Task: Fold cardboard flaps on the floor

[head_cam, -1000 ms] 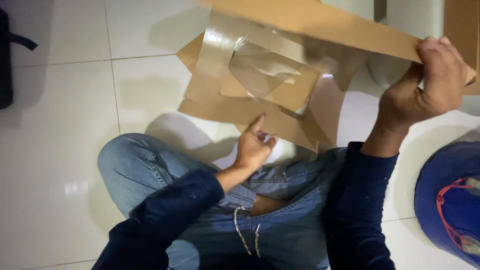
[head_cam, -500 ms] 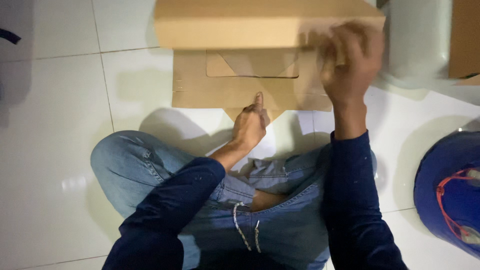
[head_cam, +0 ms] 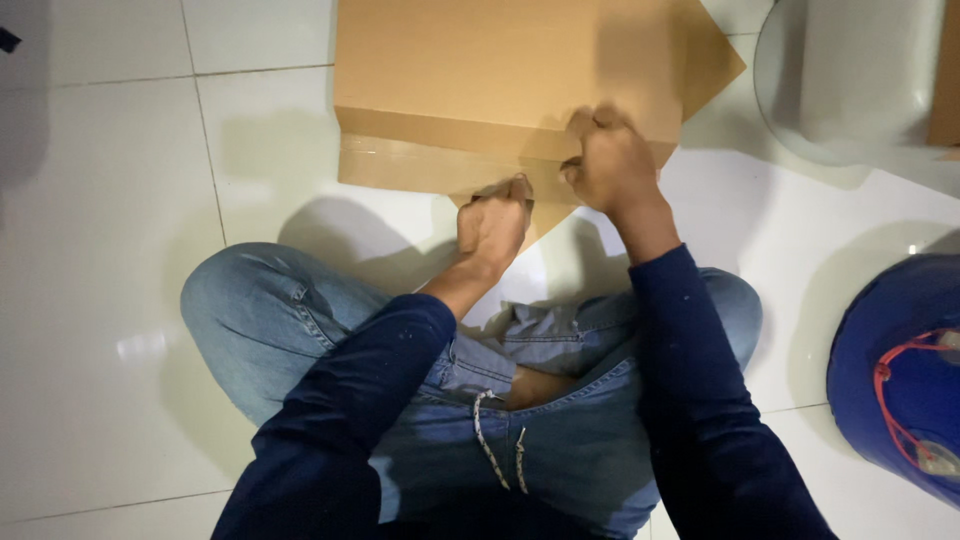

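- A flattened brown cardboard box (head_cam: 500,70) lies on the white tiled floor (head_cam: 110,260), straight in front of a person sitting cross-legged in blue jeans (head_cam: 300,320) and dark blue sleeves.
- The box reaches from the top edge of the view down to just ahead of the knees; a strip along its near edge looks shiny, as if covered in clear tape (head_cam: 420,165).
- The left hand (head_cam: 493,222) rests on the near edge of the cardboard, where a small corner flap sticks out towards the person. Its fingers are curled together and press down on that edge; whether they pinch the flap I cannot tell.
- The right hand (head_cam: 608,165) sits just beside the left, a little further up on the box. Its fingers are closed into a fist on the cardboard, apparently gripping the edge of a folded panel, though the motion blur hides the detail.
- The two hands are close but not touching.
- At the right, a rounded blue object with red cord (head_cam: 900,370) stands on the floor, well apart from the box.
- At the upper right sits a pale, rounded white object (head_cam: 850,80), near the box's far corner.
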